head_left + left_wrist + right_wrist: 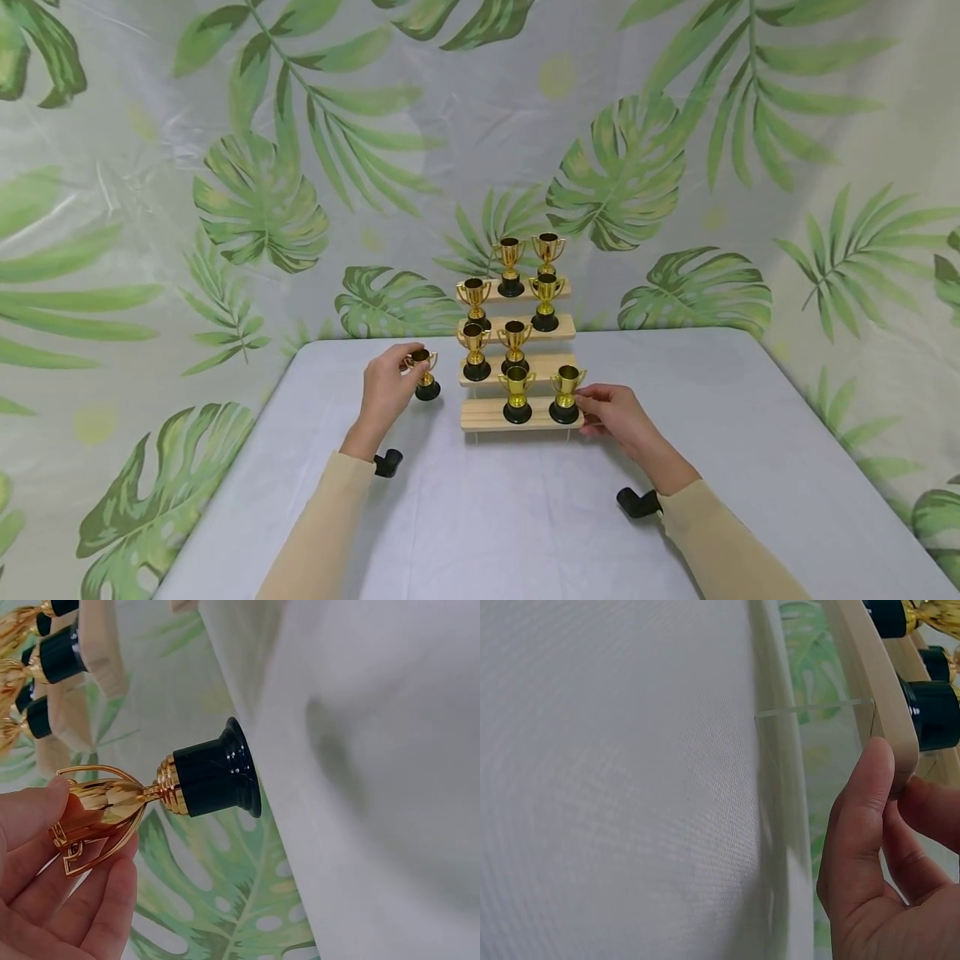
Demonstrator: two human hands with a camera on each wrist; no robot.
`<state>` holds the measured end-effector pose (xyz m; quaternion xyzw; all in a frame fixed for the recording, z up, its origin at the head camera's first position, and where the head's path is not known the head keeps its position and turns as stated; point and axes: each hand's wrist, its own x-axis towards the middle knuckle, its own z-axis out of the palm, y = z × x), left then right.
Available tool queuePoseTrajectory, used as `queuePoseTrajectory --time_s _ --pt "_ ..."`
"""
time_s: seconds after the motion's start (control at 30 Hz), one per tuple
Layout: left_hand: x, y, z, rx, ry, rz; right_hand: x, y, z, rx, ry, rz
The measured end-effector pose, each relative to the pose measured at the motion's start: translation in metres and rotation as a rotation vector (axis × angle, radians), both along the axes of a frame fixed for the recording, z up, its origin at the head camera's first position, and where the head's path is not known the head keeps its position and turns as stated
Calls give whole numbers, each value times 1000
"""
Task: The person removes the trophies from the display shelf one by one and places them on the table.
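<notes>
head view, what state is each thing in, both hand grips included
left hand grip, pinching the held trophy
held trophy, upright, raised
right hand grip, holding the right end of the lowest shelf
wooden display stand, upright
eight shelved trophies, upright, two per shelf
tablecloth, spread out
leaf-print backdrop, hanging, creased

A: Colours on the trophy (pixel 427 390) past the left edge of the rack (pixel 480 414)?
B: Gold cup (pixel 112 795), black base (pixel 214 780).
A: Rack itself?
B: Pale tan wood, faint grain. Second trophy (pixel 567 383), right corner of front shelf (pixel 483 410): yellower gold, black base again.
A: Worktop (pixel 510 517)?
B: Plain white to both back corners.
A: Behind the back edge?
B: Pale grey backdrop (pixel 465 100), green leaf print (pixel 262 200), faint yellow spots (pixel 557 77).
A: Sleeves (pixel 322 517)?
B: Plain beige. Wrist cameras (pixel 637 503) black.
</notes>
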<state>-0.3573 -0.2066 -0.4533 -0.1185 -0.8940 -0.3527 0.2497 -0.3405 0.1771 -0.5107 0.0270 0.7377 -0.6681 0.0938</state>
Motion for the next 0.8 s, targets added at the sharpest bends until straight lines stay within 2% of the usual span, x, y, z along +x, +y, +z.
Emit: queuePoseTrajectory --time_s 0.37,0.63,0.8 --pt "-14 -3 -8 10 -38 18 -2 2 -1 -7 -15 7" --pt "-22 -3 -18 3 -64 30 14 -4 25 -1 -26 21" --pt "-24 -2 -24 -14 -82 37 19 -6 31 -10 -6 29"
